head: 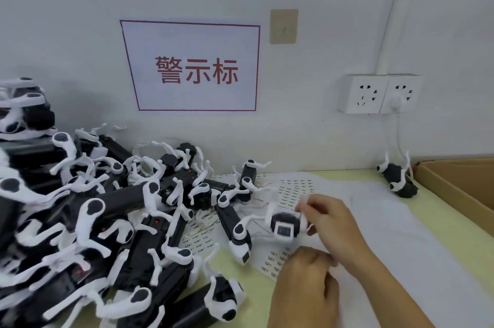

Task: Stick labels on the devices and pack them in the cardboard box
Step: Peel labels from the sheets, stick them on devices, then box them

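My right hand [328,223] grips a small black-and-white device [284,226] by its right side and holds it just above the table, its square end facing me. My left hand [304,285] sits below it with the fingers curled. The fingertips pinch at a small white label [332,261] over a label sheet [275,261]; the label itself is blurred. A big heap of the same devices [112,215] fills the left side. One more device [398,180] lies near the cardboard box [454,188] at the right edge.
More label sheets [294,191] and white paper [401,234] cover the yellow table top [459,255]. On the wall are a red-framed sign [195,68] and a double socket [379,93] with a white plug and cord hanging down.
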`<state>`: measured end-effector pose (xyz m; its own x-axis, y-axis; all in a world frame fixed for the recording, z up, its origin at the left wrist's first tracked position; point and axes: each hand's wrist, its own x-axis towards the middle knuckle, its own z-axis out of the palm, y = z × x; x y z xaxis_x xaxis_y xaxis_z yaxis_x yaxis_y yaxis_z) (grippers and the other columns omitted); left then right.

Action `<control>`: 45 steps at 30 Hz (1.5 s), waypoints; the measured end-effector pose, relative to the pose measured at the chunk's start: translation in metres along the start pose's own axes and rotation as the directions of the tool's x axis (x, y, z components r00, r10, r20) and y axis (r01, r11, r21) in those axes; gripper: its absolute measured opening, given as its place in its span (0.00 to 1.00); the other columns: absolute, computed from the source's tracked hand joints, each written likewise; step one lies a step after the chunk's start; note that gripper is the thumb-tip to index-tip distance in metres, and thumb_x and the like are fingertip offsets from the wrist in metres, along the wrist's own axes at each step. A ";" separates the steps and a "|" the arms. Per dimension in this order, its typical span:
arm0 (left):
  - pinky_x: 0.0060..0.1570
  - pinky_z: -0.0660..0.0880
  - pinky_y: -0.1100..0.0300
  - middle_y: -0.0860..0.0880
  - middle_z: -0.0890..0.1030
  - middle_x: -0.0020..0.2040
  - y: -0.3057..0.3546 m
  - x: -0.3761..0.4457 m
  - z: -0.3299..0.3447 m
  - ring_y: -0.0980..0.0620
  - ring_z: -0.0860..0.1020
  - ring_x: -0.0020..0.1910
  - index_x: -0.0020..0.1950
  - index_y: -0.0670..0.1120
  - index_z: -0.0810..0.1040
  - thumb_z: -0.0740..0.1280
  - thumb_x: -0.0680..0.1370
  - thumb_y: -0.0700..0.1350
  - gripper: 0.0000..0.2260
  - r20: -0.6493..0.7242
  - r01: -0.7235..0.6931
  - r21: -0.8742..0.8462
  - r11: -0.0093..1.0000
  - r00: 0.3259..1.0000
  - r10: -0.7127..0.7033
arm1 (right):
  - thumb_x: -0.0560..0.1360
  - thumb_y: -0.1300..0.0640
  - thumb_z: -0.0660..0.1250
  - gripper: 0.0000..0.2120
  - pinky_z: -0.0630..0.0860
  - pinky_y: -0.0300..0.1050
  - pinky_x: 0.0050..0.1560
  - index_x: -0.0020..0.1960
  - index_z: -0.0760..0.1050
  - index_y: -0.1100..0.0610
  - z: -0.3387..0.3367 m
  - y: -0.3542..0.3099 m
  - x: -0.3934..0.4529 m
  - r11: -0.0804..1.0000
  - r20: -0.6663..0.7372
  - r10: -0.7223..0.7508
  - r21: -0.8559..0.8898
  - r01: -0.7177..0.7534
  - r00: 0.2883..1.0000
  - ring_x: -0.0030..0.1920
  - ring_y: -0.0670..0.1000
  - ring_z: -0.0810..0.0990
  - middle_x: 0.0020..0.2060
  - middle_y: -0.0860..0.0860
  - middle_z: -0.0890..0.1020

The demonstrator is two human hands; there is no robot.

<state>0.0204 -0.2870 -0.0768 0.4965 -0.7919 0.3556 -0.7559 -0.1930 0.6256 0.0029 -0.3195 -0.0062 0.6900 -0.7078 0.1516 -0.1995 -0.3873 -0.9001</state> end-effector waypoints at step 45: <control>0.58 0.71 0.71 0.74 0.60 0.63 -0.035 -0.049 -0.094 0.64 0.70 0.62 0.63 0.66 0.62 0.70 0.78 0.40 0.26 -0.211 0.091 -0.113 0.989 0.971 -0.113 | 0.72 0.46 0.73 0.18 0.77 0.38 0.45 0.59 0.76 0.34 -0.054 0.051 -0.037 0.933 -0.325 0.049 0.351 0.072 0.944 0.48 0.47 0.84 0.60 0.43 0.76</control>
<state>0.0629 -0.1863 -0.0509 0.6578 -0.6246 0.4209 -0.6546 -0.1976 0.7297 -0.0704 -0.3444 -0.0355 0.4156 -0.8795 0.2318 0.1081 -0.2053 -0.9727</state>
